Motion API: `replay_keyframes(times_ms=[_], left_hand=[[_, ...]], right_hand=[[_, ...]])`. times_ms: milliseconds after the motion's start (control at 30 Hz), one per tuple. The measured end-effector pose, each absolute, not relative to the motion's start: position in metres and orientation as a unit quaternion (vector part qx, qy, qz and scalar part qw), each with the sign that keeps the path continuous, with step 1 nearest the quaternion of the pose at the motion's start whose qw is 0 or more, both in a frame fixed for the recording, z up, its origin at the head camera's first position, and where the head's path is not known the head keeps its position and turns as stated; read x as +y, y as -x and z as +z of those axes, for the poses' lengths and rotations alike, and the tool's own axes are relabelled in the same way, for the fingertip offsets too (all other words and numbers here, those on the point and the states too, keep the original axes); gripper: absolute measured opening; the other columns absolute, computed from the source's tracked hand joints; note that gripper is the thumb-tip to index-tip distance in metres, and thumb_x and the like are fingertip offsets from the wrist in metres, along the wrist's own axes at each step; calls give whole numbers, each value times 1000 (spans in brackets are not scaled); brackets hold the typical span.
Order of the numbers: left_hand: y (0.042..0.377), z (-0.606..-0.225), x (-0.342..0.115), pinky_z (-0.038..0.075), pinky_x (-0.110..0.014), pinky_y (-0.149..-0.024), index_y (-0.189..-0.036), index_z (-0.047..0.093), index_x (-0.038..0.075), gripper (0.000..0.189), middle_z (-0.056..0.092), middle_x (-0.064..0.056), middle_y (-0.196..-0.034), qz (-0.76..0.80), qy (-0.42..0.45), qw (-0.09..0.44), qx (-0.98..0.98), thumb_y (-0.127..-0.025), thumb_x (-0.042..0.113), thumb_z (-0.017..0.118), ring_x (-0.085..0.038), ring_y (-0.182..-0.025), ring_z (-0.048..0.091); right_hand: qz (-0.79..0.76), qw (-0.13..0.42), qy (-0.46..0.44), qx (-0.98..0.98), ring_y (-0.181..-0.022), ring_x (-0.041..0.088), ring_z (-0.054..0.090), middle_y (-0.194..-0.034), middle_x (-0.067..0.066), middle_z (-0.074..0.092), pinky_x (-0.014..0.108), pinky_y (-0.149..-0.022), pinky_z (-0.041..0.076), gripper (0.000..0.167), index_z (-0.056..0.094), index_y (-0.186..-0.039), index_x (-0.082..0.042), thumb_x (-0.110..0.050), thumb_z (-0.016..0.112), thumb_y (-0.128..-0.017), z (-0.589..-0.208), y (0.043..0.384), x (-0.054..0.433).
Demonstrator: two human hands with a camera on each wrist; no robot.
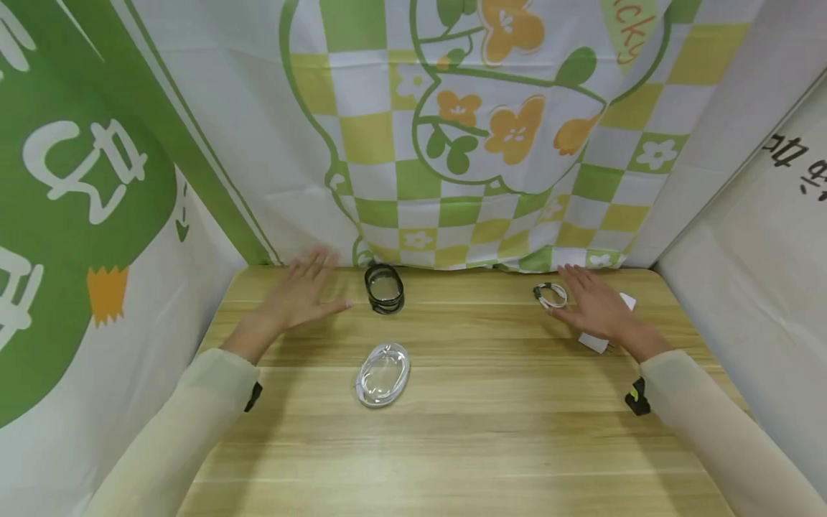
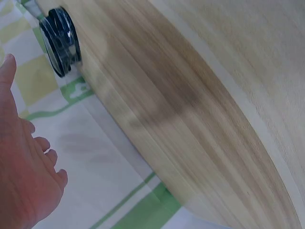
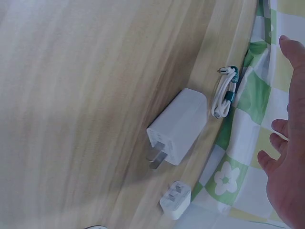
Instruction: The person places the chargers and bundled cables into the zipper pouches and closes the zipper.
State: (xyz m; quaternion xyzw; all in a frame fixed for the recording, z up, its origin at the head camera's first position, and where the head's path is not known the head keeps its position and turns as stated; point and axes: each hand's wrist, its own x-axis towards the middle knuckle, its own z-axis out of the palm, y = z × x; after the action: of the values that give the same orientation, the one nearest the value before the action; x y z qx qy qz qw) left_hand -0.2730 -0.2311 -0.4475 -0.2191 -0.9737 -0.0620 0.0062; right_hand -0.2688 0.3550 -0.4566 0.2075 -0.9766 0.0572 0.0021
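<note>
Over the far left of the table, my left hand [image 1: 300, 298] is spread flat, slightly blurred, holding nothing. Just right of its thumb sits a coiled black cable [image 1: 386, 309]. A coiled white cable [image 1: 403, 365] lies nearer to me. My right hand [image 1: 594, 305] stretches over the far right with fingers extended and nothing in its grasp. Beside its thumb is a small white cable [image 3: 223, 98] bound with green ties. Partly covered by this hand in the head view are a large white plug charger [image 3: 178, 126] with metal prongs and a smaller white charger [image 3: 176, 199].
The wooden table [image 1: 478, 424] has rounded far corners. A green, yellow and white patterned curtain [image 1: 413, 194] hangs along its back edge. Printed cloth [image 1: 207, 237] stands at the left and white cloth [image 1: 756, 266] at the right.
</note>
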Motion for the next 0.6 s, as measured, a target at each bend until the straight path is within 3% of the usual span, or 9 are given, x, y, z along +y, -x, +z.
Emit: replay_keyframes(times_ms=[600], left_hand=[[232,-452,-189,13,-58,-130,-169,11,3,109,3,-19,-176,-59,298,-21,-953,-99,73,54,-38,-163,7]], right_hand=[[65,14,-240,-969,-151,53,31,-166,34,31,66,-121,31,95,30,-162,9,-52,69,-99,-449,252,376]])
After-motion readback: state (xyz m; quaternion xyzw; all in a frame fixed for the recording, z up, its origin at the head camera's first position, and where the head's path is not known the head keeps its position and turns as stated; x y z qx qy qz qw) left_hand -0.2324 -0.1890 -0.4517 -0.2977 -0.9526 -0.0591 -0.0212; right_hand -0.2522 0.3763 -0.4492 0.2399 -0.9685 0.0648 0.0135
